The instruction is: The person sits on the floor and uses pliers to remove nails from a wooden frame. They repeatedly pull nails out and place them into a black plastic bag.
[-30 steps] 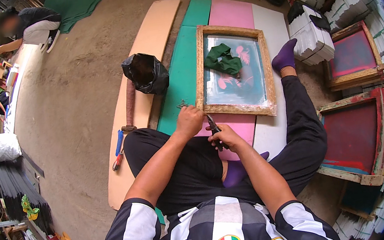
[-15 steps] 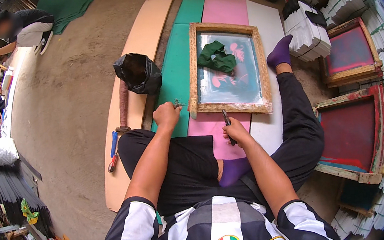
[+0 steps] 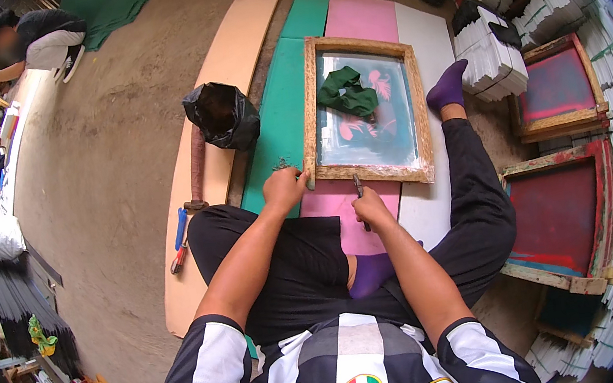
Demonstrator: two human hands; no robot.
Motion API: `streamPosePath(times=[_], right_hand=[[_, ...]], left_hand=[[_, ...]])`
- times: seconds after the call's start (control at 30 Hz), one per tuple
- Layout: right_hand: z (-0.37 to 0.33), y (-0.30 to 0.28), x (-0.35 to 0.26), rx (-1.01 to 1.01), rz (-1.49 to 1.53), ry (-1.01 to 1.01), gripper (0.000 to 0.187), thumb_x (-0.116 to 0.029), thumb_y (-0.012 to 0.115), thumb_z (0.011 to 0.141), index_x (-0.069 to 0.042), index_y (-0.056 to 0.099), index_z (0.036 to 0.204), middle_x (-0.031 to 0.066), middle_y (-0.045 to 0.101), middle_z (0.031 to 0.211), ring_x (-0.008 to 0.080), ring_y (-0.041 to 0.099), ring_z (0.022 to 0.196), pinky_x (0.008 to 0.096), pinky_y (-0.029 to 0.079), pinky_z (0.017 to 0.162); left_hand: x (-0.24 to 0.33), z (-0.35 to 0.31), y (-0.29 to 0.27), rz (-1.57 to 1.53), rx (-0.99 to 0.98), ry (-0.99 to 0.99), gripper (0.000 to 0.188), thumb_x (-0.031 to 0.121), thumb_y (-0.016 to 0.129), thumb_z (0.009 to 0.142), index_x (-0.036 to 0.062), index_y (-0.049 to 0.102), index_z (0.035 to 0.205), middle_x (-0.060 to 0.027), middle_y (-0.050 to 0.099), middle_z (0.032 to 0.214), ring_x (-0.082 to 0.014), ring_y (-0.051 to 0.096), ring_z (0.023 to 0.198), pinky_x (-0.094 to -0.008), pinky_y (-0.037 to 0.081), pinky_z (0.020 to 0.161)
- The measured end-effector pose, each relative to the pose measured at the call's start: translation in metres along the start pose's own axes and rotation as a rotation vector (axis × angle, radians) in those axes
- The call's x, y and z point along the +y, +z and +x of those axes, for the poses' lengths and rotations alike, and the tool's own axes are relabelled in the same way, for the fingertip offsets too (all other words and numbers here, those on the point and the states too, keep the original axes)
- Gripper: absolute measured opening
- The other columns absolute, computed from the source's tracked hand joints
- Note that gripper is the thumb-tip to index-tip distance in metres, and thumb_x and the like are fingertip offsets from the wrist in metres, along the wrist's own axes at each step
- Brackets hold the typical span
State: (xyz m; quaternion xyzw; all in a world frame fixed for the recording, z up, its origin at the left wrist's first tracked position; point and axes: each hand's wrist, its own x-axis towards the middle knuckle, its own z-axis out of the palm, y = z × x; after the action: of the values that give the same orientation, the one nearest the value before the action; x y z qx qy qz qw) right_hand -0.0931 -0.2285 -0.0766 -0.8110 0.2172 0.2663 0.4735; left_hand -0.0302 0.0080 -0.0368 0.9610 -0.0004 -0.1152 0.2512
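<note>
A wooden screen-printing frame (image 3: 423, 112) lies on the coloured boards, its mesh patterned with pink leaf shapes. A crumpled dark green cloth (image 3: 346, 93) rests on the mesh. By the frame's near left corner is my left hand (image 3: 285, 189), fingers pinched; what they hold, if anything, is too small to make out. Just beyond it, on the green board, is a small heap of dark metal bits (image 3: 282, 163). My right hand (image 3: 373, 207) is closed around dark-handled pliers (image 3: 357, 183), whose jaws point toward the frame's near edge.
Left of the frame stand an open black plastic bag (image 3: 222, 117), a hammer (image 3: 197, 176) and blue- and red-handled tools (image 3: 180, 237). At right are red-meshed frames (image 3: 558, 214) and stacks of bundled white sheets (image 3: 487, 54). Another person (image 3: 47, 39) crouches far left.
My left hand has moved right and slightly nearer, from beside the metal bits to the frame's near left corner. My right hand has shifted slightly left, with the pliers more upright.
</note>
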Motion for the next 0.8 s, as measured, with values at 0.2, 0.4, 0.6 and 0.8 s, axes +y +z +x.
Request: streamPosePath(times=[0.2,0.4,0.6,0.8], right_hand=[[-0.026,0.0,-0.031,0.102,-0.255,0.073,0.037,-0.015,0.05,0.089,0.005,0.057,0.119,0.0339,0.066,0.114,0.0472,0.065,0.111,0.0545,0.049,0.095],[-0.044,-0.004,-0.05,0.142,-0.371,0.06,0.035,-0.016,0.049,0.093,0.005,0.057,0.12,0.0337,0.066,0.115,0.0497,0.064,0.112,0.0555,0.049,0.097],[-0.043,0.001,-0.042,0.148,-0.322,0.044,0.033,-0.017,0.049,0.095,0.002,0.056,0.121,0.0342,0.066,0.114,0.0513,0.062,0.113,0.0568,0.049,0.097],[-0.025,0.004,-0.002,0.047,0.205,-0.068,0.022,-0.017,0.058,0.098,-0.003,0.058,0.115,0.0136,0.065,0.076,0.0249,0.065,0.058,0.0403,0.053,0.054]], left_hand=[[0.001,-0.002,0.003,-0.009,0.02,0.021,0.037,0.044,0.064,0.094,0.0098,0.079,0.097,-0.0187,0.074,0.09,-0.0381,0.072,0.085,-0.0506,0.056,0.075],[0.007,-0.003,0.003,0.006,0.012,0.009,0.036,0.041,0.064,0.094,0.0076,0.078,0.095,-0.0189,0.074,0.089,-0.0386,0.071,0.084,-0.0505,0.056,0.075],[0.005,-0.005,0.001,0.001,0.006,-0.005,0.036,0.041,0.064,0.094,0.0074,0.078,0.096,-0.0191,0.074,0.09,-0.0385,0.071,0.085,-0.0503,0.056,0.076],[0.008,-0.006,-0.002,-0.017,0.028,-0.009,0.035,0.04,0.067,0.092,0.0081,0.078,0.098,-0.0173,0.074,0.092,-0.0368,0.071,0.087,-0.049,0.055,0.076]])
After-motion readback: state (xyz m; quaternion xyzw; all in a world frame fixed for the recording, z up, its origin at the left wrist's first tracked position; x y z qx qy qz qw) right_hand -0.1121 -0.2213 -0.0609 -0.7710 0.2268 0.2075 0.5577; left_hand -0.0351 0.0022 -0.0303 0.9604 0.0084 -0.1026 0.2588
